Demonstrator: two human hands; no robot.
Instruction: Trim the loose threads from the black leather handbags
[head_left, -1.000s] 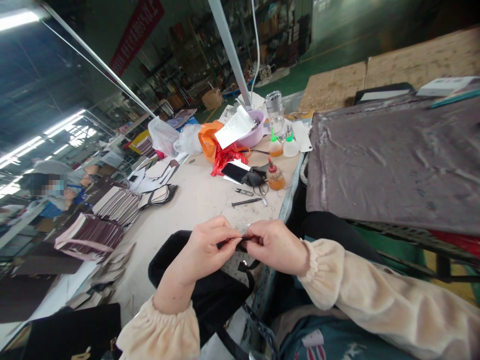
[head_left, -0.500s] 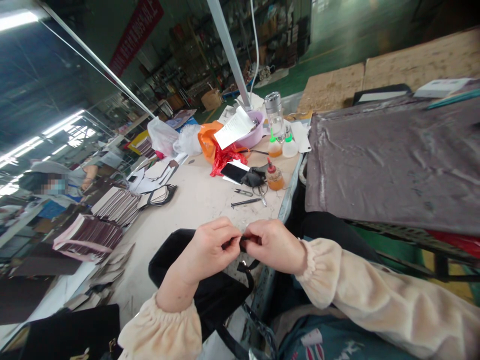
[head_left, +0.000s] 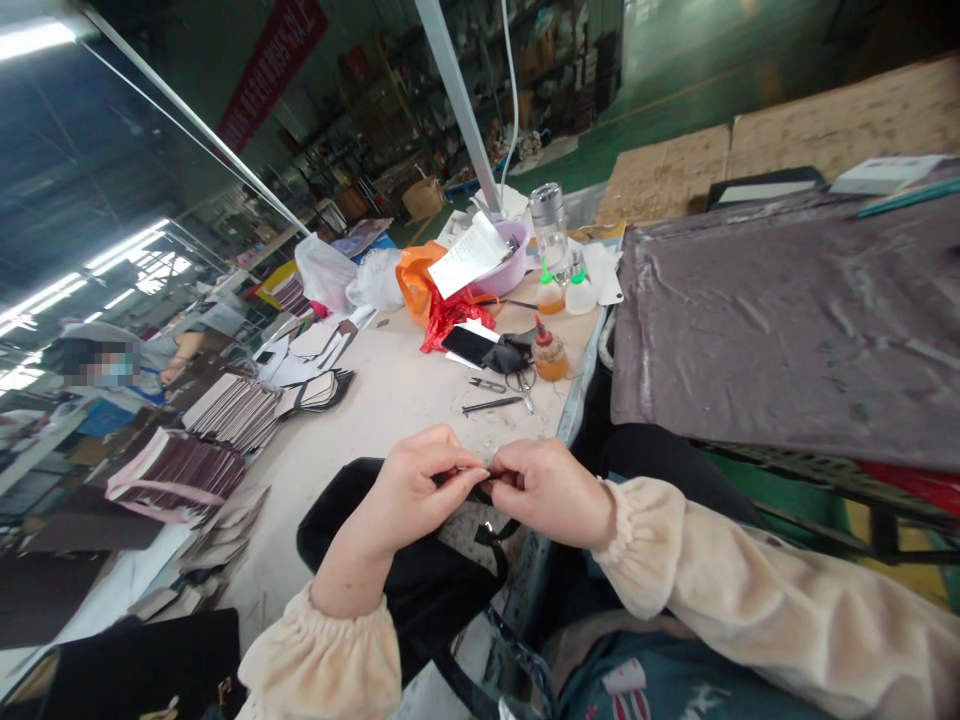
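My left hand [head_left: 424, 485] and my right hand [head_left: 551, 492] meet above the near edge of the worktable. Both are closed in a pinch, fingertips almost touching, on a small dark strip [head_left: 486, 477] that is mostly hidden by the fingers. Beneath my hands lies a black bag [head_left: 442, 590], partly covered by my left hand and forearm. A narrow black strap [head_left: 493, 540] with a bit of shiny metal hangs at the bag's right side, just under the fingertips.
Beyond my hands lie scissors [head_left: 523, 385], a black pen-like tool [head_left: 491, 405], a phone [head_left: 469, 346] and a glue bottle [head_left: 550, 358]. Stacked panels [head_left: 232, 415] stand to the left. Brown sheet material [head_left: 780, 330] covers a surface at right. A co-worker [head_left: 142, 365] is at far left.
My left fingers have shifted slightly, the thumb and forefinger stretching right toward my right fingertips. My right hand and the bag stay nearly in place.
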